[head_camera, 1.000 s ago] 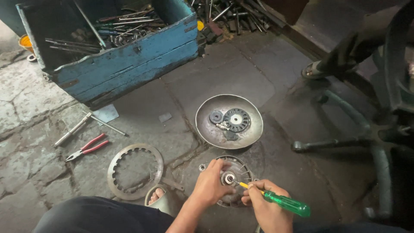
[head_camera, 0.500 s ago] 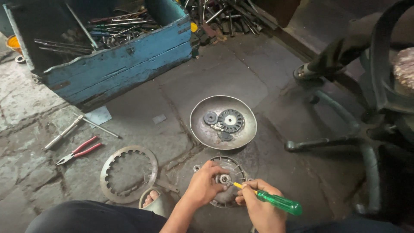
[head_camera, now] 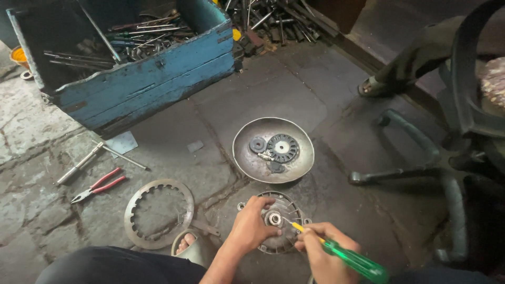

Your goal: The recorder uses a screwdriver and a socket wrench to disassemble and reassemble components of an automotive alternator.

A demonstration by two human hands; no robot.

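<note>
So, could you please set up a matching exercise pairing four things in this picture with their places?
1. screwdriver
2. pliers
3. toothed ring
4. metal dish

A. beyond the round assembly
B. in the right hand
C. left of the left hand
D. near the blue toolbox

Pairs: 1-B, 2-D, 3-C, 4-A

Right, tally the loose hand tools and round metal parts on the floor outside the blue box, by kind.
Screwdriver, green handle, in the right hand: 1
Red-handled pliers: 1
Toothed ring: 1
Round housing under the left hand: 1
Metal dish holding small parts: 1
Total: 5
</note>
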